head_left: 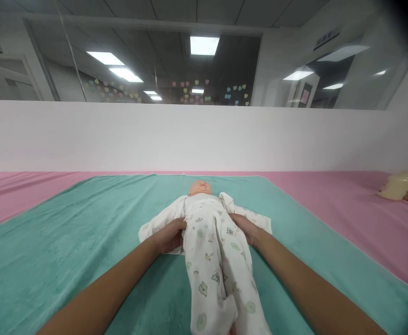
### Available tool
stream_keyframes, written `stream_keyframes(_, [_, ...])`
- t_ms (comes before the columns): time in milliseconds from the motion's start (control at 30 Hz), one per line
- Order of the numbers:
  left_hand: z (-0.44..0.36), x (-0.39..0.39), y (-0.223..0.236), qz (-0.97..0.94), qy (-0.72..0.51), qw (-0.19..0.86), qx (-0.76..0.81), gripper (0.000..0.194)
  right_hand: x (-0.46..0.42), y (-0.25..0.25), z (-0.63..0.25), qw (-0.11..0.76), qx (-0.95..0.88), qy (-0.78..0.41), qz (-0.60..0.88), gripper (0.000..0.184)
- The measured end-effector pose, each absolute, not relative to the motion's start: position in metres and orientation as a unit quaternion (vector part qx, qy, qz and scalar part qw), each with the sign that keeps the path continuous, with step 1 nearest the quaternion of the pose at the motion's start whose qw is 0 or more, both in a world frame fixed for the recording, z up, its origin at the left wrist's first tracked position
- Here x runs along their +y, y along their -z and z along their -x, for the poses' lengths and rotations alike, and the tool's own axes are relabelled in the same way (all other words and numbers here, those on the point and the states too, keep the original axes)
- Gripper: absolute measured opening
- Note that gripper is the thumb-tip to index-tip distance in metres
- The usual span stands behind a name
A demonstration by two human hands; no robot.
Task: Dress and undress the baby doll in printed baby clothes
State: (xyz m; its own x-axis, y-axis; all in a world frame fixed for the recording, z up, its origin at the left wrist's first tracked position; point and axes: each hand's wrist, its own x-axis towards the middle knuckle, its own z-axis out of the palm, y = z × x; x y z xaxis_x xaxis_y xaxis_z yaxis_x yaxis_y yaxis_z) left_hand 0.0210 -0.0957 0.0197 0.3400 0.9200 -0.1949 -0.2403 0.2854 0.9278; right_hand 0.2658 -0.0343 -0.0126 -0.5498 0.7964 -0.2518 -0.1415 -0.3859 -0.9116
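A baby doll (201,188) lies on its back in the middle of a teal blanket (67,242), dressed in a white patterned romper (214,260). My left hand (170,235) is closed on the romper cloth at the doll's side, fingers curled into the fabric. My right hand (244,228) presses against the other side of the doll's body, its fingers tucked into the romper. The romper's sleeves spread out to both sides, and its legs stretch toward me.
The teal blanket lies on a pink sheet (346,209) that runs along a white wall (204,135) with windows above. At the far right another person's hand holds a pale cream object (397,187) on the pink sheet.
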Motion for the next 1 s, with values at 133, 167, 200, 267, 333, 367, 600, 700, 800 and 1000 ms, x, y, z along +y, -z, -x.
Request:
stream_keyframes(133, [-0.023, -0.093, -0.012, -0.433, -0.4, 0.731, 0.343, 0.028, -0.038, 0.013, -0.268, 0.294, -0.456, -0.784, 0.303, 0.024])
stream_keyframes(167, [-0.024, -0.092, -0.01, -0.435, -0.404, 0.731, 0.336, 0.03, -0.039, 0.013, -0.269, 0.296, -0.462, -0.786, 0.284, 0.026])
stream_keyframes(200, [-0.025, -0.092, -0.008, -0.437, -0.407, 0.73, 0.331, 0.032, -0.038, 0.014, -0.269, 0.299, -0.469, -0.787, 0.269, 0.029])
stream_keyframes(267, [-0.027, -0.092, -0.007, -0.445, -0.41, 0.726, 0.327, 0.035, -0.037, 0.016, -0.27, 0.304, -0.482, -0.781, 0.257, 0.036])
stream_keyframes(333, [-0.028, -0.092, -0.008, -0.454, -0.415, 0.715, 0.332, 0.036, -0.036, 0.018, -0.269, 0.314, -0.491, -0.769, 0.262, 0.042])
stream_keyframes(367, [-0.029, -0.093, -0.01, -0.458, -0.42, 0.708, 0.335, 0.036, -0.035, 0.018, -0.268, 0.32, -0.494, -0.764, 0.265, 0.045])
stream_keyframes(600, [-0.032, -0.094, -0.011, -0.483, -0.444, 0.648, 0.387, 0.028, -0.037, 0.016, -0.26, 0.34, -0.536, -0.711, 0.301, 0.049])
stream_keyframes(700, [-0.033, -0.093, -0.009, -0.477, -0.443, 0.656, 0.382, 0.026, -0.037, 0.015, -0.257, 0.355, -0.548, -0.693, 0.306, 0.047])
stream_keyframes(800, [-0.034, -0.095, -0.011, -0.473, -0.449, 0.654, 0.383, 0.023, -0.038, 0.015, -0.254, 0.381, -0.54, -0.674, 0.33, 0.042])
stream_keyframes(1000, [-0.032, -0.095, -0.015, -0.463, -0.456, 0.662, 0.374, 0.019, -0.043, 0.011, -0.251, 0.397, -0.543, -0.646, 0.36, 0.038])
